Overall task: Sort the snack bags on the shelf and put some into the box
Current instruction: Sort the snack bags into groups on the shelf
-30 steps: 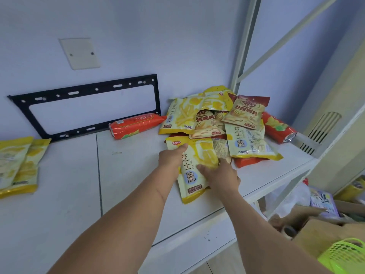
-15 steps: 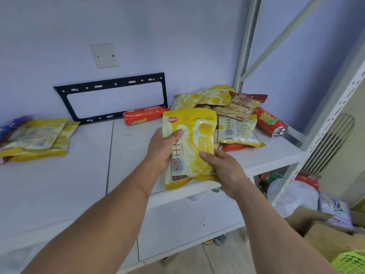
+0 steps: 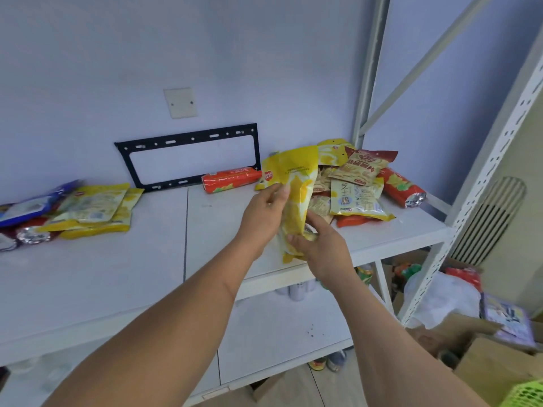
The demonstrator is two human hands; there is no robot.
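Yellow snack bag (image 3: pixel 295 198) held upright above the shelf (image 3: pixel 123 277) front edge, long axis near vertical, twisted along its middle; left hand (image 3: pixel 264 212) fingers curled round its mid-left edge, right hand (image 3: pixel 320 248) pinching the lower end; film glossy, crinkled, pliant; cardboard box (image 3: pixel 496 365) low right, nearer the right hand.

One cam only, on my head, wide-angle. Looks fwd and down over my forearms at the white shelf (image 3: pixel 94 277), close range. Wall straight ahead, shelf upright (image 3: pixel 482 183) at right, floor and cardboard box (image 3: pixel 496 368) in lower-right corner. No 2nd view to overlap.
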